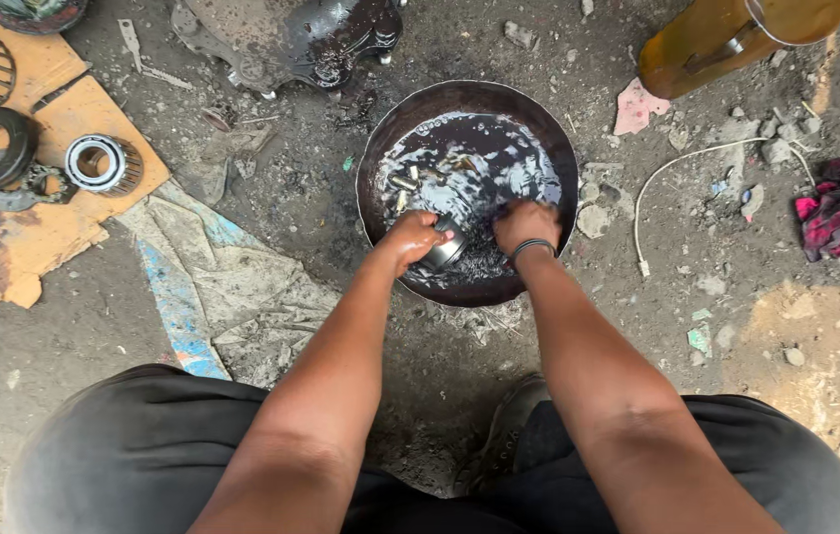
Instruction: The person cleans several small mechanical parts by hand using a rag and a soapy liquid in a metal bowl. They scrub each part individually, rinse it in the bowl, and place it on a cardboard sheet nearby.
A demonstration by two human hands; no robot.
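Both hands work inside the dark pan [372,168] of oily liquid on the floor: left hand [410,240] clenched around a small metal cup [444,247], right hand [527,223] half-submerged, its grip unreadable. Slick fingers could drop the cup and splash.

Dirt floor [341,198] bears pan [372,168], cardboard [54,222], rag [837,208].

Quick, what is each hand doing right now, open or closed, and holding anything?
Left hand: closed around a small metal cylinder over the pan of dark liquid.
Right hand: fingers dipped in the liquid; open or closed cannot be told.
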